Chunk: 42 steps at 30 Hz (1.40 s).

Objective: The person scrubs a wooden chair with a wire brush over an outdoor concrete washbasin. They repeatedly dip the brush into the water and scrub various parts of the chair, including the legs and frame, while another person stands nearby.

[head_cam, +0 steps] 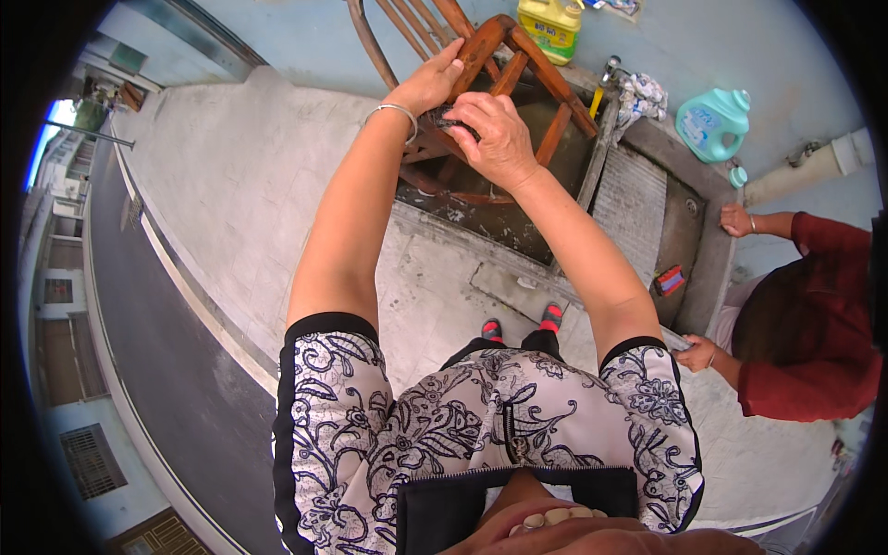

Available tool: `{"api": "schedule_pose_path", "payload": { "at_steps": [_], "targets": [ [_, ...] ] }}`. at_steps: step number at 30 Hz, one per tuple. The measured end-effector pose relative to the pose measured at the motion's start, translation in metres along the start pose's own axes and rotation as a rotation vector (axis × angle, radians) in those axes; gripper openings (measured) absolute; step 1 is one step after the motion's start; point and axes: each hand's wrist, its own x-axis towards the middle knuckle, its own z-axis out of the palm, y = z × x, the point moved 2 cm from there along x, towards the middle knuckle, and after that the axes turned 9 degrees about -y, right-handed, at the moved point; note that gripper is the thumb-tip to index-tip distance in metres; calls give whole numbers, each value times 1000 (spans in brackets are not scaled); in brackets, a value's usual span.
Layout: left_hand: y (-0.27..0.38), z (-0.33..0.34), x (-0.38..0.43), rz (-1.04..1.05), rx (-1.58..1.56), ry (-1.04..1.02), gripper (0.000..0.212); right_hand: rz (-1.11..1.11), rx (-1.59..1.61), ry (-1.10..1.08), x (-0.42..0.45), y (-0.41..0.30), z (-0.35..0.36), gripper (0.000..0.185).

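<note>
A wooden chair (510, 73) with slats stands tilted in the basin of a concrete wash sink (479, 239); some murky water lies under it. My left hand (430, 80), with a bangle at its wrist, lies against a reddish-brown wooden part of the chair. Just beside it, my right hand (496, 139) grips a dark scouring pad (447, 119) pressed close to the chair's frame. What the fingertips of my right hand touch is partly hidden.
On the sink's back ledge stand a yellow jug (549, 31), a tap (610, 66), a crumpled cloth (642, 97) and a teal detergent bottle (713, 125). A brush (669, 280) lies in the ribbed washboard basin. A person in a red top (812, 326) stands at the right, hands on the sink's edge.
</note>
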Motion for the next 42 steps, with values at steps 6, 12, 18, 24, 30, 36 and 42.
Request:
{"api": "schedule_pose_path", "payload": {
  "at_steps": [6,12,18,24,30,36,42],
  "targets": [
    [-12,0,-6,-13,88,38,48,-73,-30,-147,-54,-1,-12,23],
    [-4,3,7,48,45,18,49,-84,45,-31,-3,-3,-6,21],
    [-34,-9,-1,47,-74,1,47,-79,157,-113,-42,2,-5,19],
    [-16,-2,8,34,-224,57,47,-28,159,-58,-65,14,-22,16],
    [-46,17,-65,191,-206,327,53,8,153,-83,-58,7,-13,17],
    [-44,31,-94,260,237,357,79,139,305,-93,-42,11,-12,20],
    [-51,43,-90,77,133,481,79,-167,51,-144,33,-15,-12,22]
  ]
}}
